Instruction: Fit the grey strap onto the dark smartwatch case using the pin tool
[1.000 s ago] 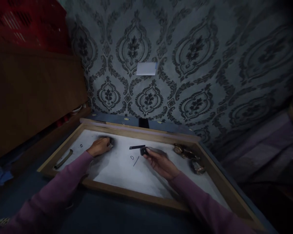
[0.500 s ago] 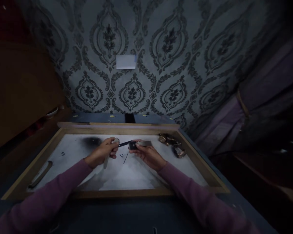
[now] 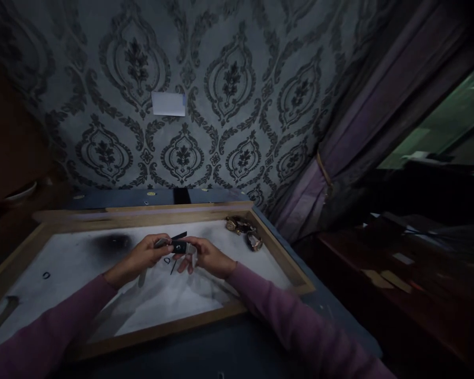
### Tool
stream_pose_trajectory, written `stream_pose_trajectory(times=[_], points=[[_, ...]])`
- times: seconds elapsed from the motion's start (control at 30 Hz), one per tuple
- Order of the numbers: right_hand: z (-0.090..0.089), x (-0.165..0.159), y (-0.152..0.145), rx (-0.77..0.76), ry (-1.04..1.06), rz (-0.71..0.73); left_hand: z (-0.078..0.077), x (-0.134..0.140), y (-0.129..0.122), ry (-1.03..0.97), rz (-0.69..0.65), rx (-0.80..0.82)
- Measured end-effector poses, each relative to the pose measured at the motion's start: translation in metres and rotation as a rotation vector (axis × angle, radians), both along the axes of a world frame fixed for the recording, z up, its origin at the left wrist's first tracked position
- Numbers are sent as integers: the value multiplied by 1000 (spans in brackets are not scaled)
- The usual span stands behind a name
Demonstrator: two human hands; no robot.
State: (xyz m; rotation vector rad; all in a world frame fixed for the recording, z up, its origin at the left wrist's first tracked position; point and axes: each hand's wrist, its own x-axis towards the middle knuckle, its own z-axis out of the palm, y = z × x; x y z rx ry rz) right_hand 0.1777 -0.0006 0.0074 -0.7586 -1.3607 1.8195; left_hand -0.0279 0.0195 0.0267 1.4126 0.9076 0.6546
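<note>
Above the white-lined tray, both hands meet on a small black rectangular piece [image 3: 179,247] with a little light mark on its face; its exact kind is hard to make out in the dim light. My left hand [image 3: 144,256] pinches its left end. My right hand [image 3: 213,259] is closed around a pale grey band [image 3: 193,255] at the right end. A dark flat strip [image 3: 179,235] sticks out just behind the piece. Below the hands, a small dark ring [image 3: 166,260] and a thin dark stick [image 3: 174,267] lie on the white surface.
A wooden rim [image 3: 161,329] borders the tray. Wristwatches [image 3: 254,241] lie in its far right corner. Another dark ring [image 3: 46,275] and a curved strap [image 3: 2,317] lie at the left. Behind stands a patterned wall [image 3: 229,105], with a tied curtain [image 3: 312,173] at the right.
The view has turned right, so the tray appears further left. My hands have come closer together, and the black piece now spans between them, with the pale band showing at my right fingers.
</note>
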Motion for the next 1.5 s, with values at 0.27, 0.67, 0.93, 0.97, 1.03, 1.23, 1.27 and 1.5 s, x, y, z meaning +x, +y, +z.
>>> stream_pose_trajectory(times=[0.27, 0.67, 0.93, 0.97, 1.03, 1.23, 1.27, 1.5], points=[[2, 8, 6, -305, 84, 115, 8, 2, -1, 63, -69, 189], [-1, 2, 8, -295, -3, 15, -1, -1, -2, 36, 11, -27], [4, -1, 5, -323, 29, -101, -13, 4, -4, -88, 104, -261], [2, -1, 6, -323, 32, -115, -14, 5, -5, -108, 87, -266], [0, -3, 7, -321, 22, -157, -14, 5, -7, -151, 25, -248], [1, -9, 5, -179, -19, -272, -9, 5, -13, -169, -141, -182], [2, -10, 4, -121, -34, -279, -7, 6, -14, -173, -156, -174], [12, -12, -4, 109, -191, -347, -3, 10, -19, -269, -167, -215]])
